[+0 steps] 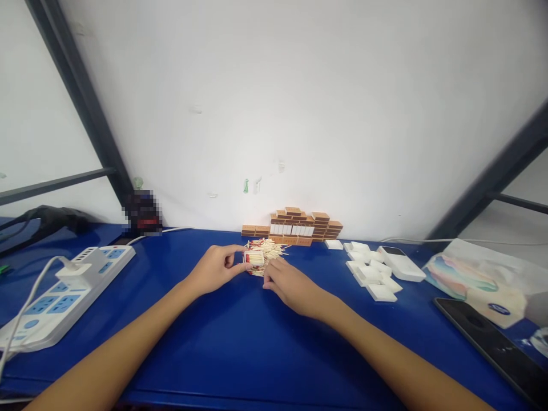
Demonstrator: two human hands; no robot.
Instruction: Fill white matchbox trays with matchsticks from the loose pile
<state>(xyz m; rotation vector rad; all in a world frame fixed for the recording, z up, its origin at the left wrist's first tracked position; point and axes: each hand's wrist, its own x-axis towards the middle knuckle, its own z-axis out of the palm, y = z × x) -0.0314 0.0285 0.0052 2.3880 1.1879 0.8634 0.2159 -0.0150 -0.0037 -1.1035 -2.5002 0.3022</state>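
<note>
My left hand (216, 268) pinches a small open matchbox tray (254, 258) filled with matchsticks, held just above the blue table (240, 337). My right hand (287, 283) rests palm down beside it, its fingertips closed at the edge of a loose pile of matchsticks (269, 249). What those fingertips grip is hidden. Behind the pile, a stack of brown matchboxes (299, 225) stands against the white wall.
Several empty white box trays (370, 274) lie to the right, with a white device (402, 264), a tissue pack (479, 282) and a black phone (492, 342). A white power strip (64, 294) with cable sits at the left.
</note>
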